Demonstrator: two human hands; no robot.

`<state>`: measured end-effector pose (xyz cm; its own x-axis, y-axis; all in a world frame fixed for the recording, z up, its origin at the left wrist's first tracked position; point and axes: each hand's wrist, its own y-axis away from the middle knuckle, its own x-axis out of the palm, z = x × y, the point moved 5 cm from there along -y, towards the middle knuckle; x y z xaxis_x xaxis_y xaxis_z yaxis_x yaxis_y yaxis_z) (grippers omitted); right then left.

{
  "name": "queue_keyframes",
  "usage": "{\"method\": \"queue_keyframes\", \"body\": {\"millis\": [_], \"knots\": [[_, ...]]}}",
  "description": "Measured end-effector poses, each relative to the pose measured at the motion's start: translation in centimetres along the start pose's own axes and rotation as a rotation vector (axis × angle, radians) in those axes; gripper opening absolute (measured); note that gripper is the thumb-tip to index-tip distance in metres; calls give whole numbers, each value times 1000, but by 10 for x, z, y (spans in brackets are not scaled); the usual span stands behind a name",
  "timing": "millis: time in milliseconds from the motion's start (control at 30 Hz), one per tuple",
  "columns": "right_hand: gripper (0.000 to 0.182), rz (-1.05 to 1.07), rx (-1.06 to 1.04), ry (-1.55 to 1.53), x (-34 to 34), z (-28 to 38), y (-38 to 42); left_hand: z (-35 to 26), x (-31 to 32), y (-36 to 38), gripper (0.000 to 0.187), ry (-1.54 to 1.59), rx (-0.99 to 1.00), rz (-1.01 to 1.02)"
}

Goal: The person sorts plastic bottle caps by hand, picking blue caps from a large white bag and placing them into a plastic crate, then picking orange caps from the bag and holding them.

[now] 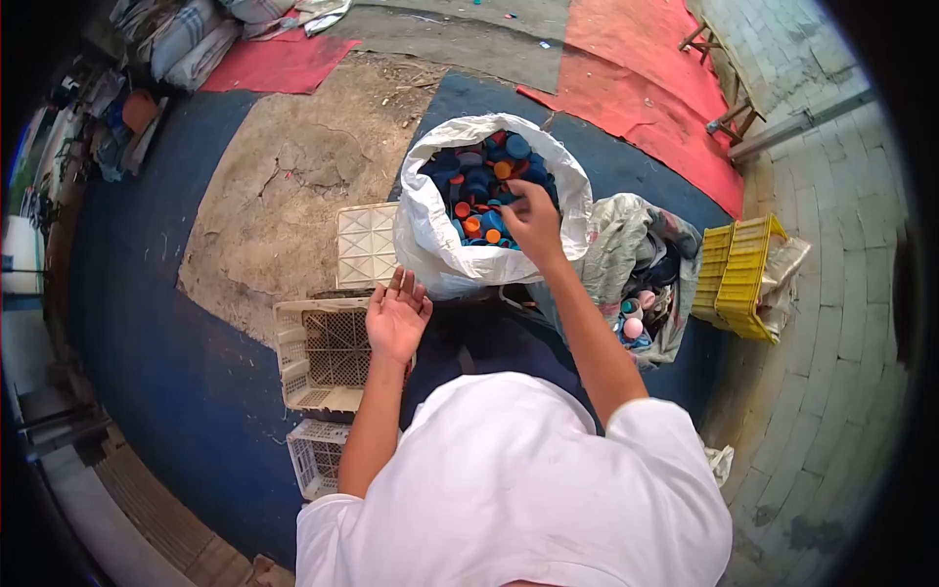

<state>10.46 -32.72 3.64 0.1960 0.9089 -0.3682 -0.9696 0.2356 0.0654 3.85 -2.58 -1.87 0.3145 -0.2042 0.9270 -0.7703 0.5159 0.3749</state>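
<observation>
A white woven sack [419, 210] with a rolled rim stands open in front of me, filled with plastic bottle caps [476, 181], mostly blue, with orange, red and teal ones among them. Over the right part of the caps is my right hand [533, 220], reaching in over the rim. Its fingers are bent, with a gap between thumb and fingertips, and no cap shows clearly gripped. My left hand [397, 318] is held palm up just outside the sack's near left side, fingers stretched and nothing on the palm.
Cream plastic crates [293, 338] stand to my left. A greyish sack [616, 230] with mixed plastic pieces is on the right, beside yellow crates [740, 269] near the block wall [831, 323]. Stuffed sacks [196, 44] lie at the far left.
</observation>
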Motion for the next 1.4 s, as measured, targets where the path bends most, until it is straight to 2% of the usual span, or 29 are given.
{"method": "queue_keyframes", "body": {"millis": [67, 100, 200, 300, 500, 600, 700, 800, 1100, 1200, 1300, 1400], "knots": [[68, 73, 7, 229, 15, 3, -24, 6, 4, 14, 44, -1, 43, -25], [69, 32, -115, 253, 33, 14, -73, -20, 26, -7, 44, -64, 103, 26], [75, 34, -256, 476, 45, -18, -99, 2, 28, 3, 44, -38, 164, 3], [81, 150, -97, 673, 53, -33, -124, 5, 32, 1, 44, -55, 161, -2], [87, 213, -93, 692, 59, -22, -135, 0, 35, 4, 44, -95, 226, -20], [91, 176, -95, 704, 58, -27, -136, -3, 37, 1, 44, -77, 249, 13], [91, 215, -99, 674, 60, -41, -143, -4, 37, 1, 45, -122, 266, -50], [80, 147, -154, 591, 55, -52, -143, -4, 40, -3, 44, -94, 246, -10], [61, 194, -47, 582, 56, -66, -140, -4, 46, -16, 44, -167, 221, -82], [49, 136, -149, 517, 48, -59, -133, -3, 50, -21, 44, -197, 208, -78], [42, 80, -118, 363, 39, -60, -127, -3, 51, -26, 45, -218, 190, -72], [37, 16, -216, 349, 27, -55, -118, -2, 51, -32, 45, -231, 166, -74]]}}
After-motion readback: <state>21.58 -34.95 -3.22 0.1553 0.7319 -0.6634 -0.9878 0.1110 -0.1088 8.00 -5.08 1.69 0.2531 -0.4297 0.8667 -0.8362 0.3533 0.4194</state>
